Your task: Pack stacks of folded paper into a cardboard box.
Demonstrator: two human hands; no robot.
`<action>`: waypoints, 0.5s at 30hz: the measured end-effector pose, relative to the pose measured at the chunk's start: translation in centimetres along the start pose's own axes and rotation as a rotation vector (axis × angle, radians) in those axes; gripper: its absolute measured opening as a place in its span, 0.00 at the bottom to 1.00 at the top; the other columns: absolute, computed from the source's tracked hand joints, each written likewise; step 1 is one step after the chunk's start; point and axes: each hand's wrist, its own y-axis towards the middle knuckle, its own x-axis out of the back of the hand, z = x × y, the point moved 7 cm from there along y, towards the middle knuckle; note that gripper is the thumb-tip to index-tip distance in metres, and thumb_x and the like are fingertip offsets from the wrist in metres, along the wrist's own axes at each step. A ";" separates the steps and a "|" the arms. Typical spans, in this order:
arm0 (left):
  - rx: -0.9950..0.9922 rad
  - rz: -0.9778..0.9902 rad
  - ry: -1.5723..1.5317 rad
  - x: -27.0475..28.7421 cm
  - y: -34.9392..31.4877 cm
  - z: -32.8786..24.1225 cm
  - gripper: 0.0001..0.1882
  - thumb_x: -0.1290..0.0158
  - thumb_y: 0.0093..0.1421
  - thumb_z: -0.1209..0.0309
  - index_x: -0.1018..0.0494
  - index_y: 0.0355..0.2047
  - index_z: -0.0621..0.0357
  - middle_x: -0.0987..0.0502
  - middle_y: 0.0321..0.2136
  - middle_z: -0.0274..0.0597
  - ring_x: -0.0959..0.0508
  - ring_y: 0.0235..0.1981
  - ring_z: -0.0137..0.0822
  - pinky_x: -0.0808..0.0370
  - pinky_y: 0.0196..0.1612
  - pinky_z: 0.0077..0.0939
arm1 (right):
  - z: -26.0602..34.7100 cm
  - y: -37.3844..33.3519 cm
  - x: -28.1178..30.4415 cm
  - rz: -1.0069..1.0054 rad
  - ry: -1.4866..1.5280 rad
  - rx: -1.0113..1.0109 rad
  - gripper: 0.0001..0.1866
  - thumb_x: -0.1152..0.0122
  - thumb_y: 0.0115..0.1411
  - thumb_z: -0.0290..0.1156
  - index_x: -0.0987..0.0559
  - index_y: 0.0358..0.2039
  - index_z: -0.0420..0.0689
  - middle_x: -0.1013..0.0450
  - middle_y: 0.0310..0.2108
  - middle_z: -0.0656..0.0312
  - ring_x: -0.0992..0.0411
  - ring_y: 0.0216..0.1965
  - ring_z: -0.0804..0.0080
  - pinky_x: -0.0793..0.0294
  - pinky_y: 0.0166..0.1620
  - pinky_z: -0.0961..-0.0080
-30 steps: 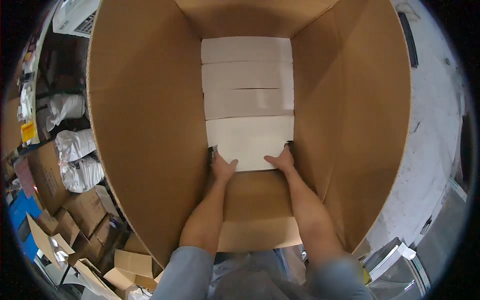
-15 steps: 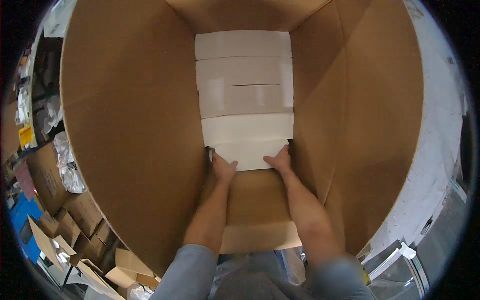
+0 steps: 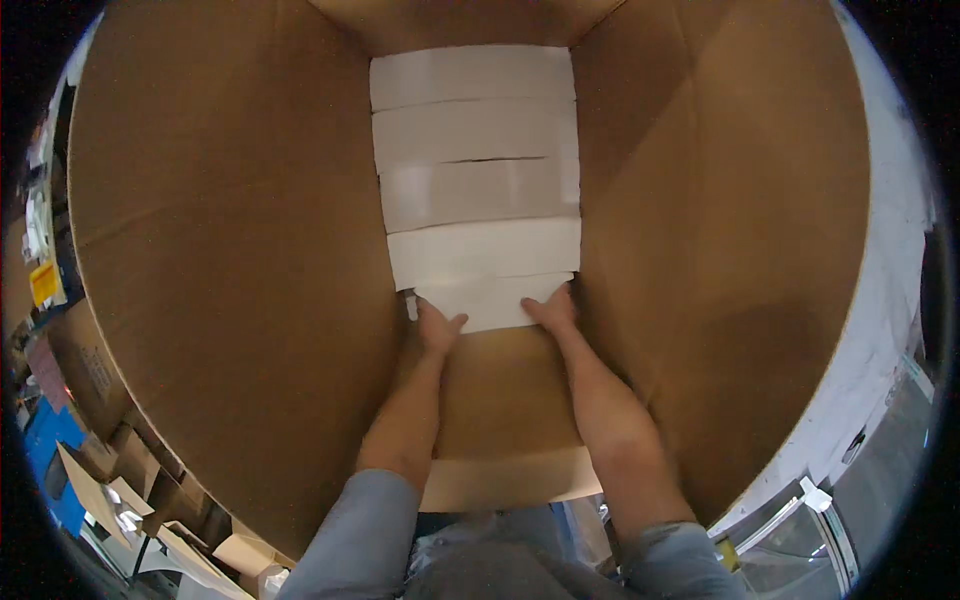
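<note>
Deep inside a large brown cardboard box [image 3: 220, 250], both my hands grip a white cardboard piece [image 3: 492, 302] by its two near corners. My left hand [image 3: 436, 326] wraps the left corner, thumb on top and the other fingers hidden. On the right corner, my right hand [image 3: 554, 309] does the same, also with its thumb over the top. The piece's far edge meets a row of similar white cardboard pieces [image 3: 478, 190] lying side by side along the box's bottom. Whether they are flat sheets or carton tops I cannot tell. A small pale strip [image 3: 411, 305] shows beside my left hand.
Tall brown walls rise close on both sides of my arms. A lighter cardboard flap [image 3: 510, 478] crosses the near side, by my body. Outside at left lie opened cartons [image 3: 100, 490] and a blue item [image 3: 52, 440]. At right is a whitish surface [image 3: 840, 400].
The view has shifted slightly, and the box fills more of it. The held white piece sits slightly tilted, its near edge close to where it was. Both hands keep their grip.
</note>
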 end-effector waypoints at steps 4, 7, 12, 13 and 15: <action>-0.026 -0.012 0.021 1.5 0.6 1.6 0.52 0.29 0.41 0.68 0.47 0.61 0.68 0.32 0.55 0.61 0.29 0.55 0.55 0.31 0.59 0.40 | 3.8 -3.8 1.5 0.086 0.008 -0.032 0.52 0.26 0.42 0.47 0.42 0.61 0.32 0.34 0.58 0.42 0.34 0.60 0.47 0.34 0.62 0.60; 0.013 0.047 -0.132 1.6 0.8 -1.0 0.47 0.30 0.43 0.67 0.43 0.60 0.69 0.30 0.55 0.59 0.28 0.54 0.51 0.30 0.58 0.38 | 6.2 -5.4 5.5 -0.129 -0.145 0.076 0.40 0.28 0.45 0.44 0.32 0.53 0.33 0.28 0.51 0.45 0.28 0.53 0.51 0.29 0.55 0.60; 0.144 0.064 -0.460 3.5 1.8 0.8 0.39 0.31 0.48 0.63 0.36 0.56 0.68 0.25 0.51 0.54 0.24 0.50 0.46 0.27 0.54 0.37 | 16.6 -8.9 -0.9 0.192 -0.019 0.649 0.19 0.34 0.53 0.39 0.23 0.37 0.37 0.22 0.36 0.49 0.23 0.40 0.52 0.25 0.42 0.58; 0.148 0.088 -0.457 3.1 2.2 1.0 0.37 0.32 0.50 0.61 0.34 0.55 0.68 0.24 0.50 0.53 0.23 0.49 0.46 0.26 0.53 0.37 | 17.1 -8.9 -4.0 0.415 0.041 0.671 0.18 0.35 0.55 0.38 0.23 0.37 0.37 0.22 0.37 0.48 0.24 0.40 0.50 0.25 0.42 0.58; 0.104 0.018 -0.337 2.3 2.3 0.5 0.38 0.32 0.50 0.59 0.34 0.55 0.67 0.23 0.50 0.53 0.23 0.49 0.45 0.26 0.53 0.37 | 16.4 -8.5 -8.6 0.642 0.103 0.677 0.16 0.37 0.57 0.38 0.23 0.37 0.37 0.22 0.38 0.46 0.24 0.40 0.48 0.25 0.42 0.58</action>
